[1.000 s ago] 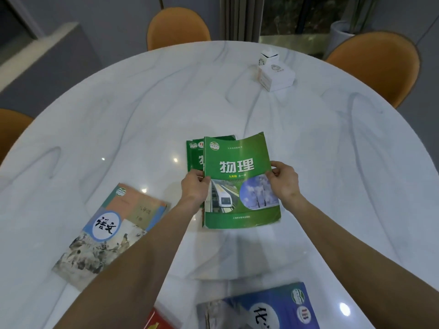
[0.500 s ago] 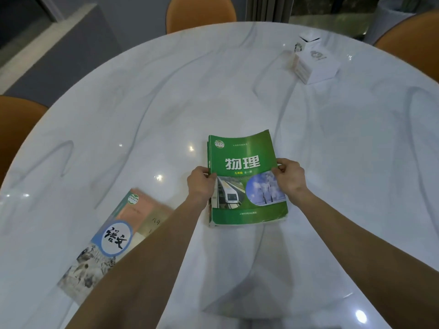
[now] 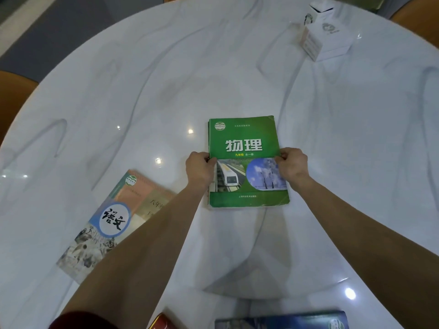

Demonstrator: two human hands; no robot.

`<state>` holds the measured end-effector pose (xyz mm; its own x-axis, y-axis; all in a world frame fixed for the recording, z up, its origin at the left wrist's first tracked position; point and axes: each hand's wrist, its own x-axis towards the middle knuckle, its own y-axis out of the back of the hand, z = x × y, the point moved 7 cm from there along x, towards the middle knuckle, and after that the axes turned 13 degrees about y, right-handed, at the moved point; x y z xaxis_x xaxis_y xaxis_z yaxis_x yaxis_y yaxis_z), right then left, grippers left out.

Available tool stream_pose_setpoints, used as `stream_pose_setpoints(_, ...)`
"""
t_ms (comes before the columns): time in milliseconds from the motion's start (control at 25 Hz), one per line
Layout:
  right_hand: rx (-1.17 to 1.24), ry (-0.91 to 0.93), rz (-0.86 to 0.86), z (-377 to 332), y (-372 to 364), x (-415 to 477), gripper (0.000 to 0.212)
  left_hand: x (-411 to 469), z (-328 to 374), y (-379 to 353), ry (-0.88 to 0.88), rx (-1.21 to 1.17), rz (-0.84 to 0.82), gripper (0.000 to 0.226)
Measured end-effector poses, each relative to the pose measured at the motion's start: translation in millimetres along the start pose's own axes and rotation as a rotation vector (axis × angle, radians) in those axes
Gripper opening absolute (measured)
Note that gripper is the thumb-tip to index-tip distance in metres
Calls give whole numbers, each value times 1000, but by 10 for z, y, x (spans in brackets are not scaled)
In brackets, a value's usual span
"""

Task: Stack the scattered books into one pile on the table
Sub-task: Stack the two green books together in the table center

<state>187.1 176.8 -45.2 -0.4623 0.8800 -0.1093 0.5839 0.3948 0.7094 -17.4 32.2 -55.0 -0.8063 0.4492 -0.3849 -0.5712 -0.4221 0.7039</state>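
A green physics book [image 3: 244, 143] lies flat on the white marble table [image 3: 166, 79], squared on top of another green book whose edge shows at its left side. My left hand [image 3: 200, 169] grips the top book's left edge and my right hand [image 3: 293, 165] grips its right edge. A pink and blue book [image 3: 111, 224] lies tilted at the lower left, partly under my left forearm. At the bottom edge a dark blue book [image 3: 280, 322] and the corner of a red book [image 3: 161, 322] are partly cut off.
Two white boxes [image 3: 325, 39] stand at the far right of the table. An orange chair [image 3: 11, 96] shows at the left edge. A grey floor lies beyond the table's upper left rim.
The green physics book came down from a lifted, bent position onto the other green book and now lies flat and aligned. The camera tilted down and closer.
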Motion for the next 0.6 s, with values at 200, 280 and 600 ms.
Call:
stream_pose_setpoints(200, 7, -30, 26, 20, -13, -2, 25, 76, 53, -13, -27, 77, 10, 26)
stream_pose_setpoints(280, 4, -34, 19, 19, -16, 13, 25, 65, 35, -35, -28, 86, 19, 26)
stream_pose_setpoints(600, -12, -24, 17, 31, -28, 67, 25, 46, -26, -101, 0, 90, 51, 27)
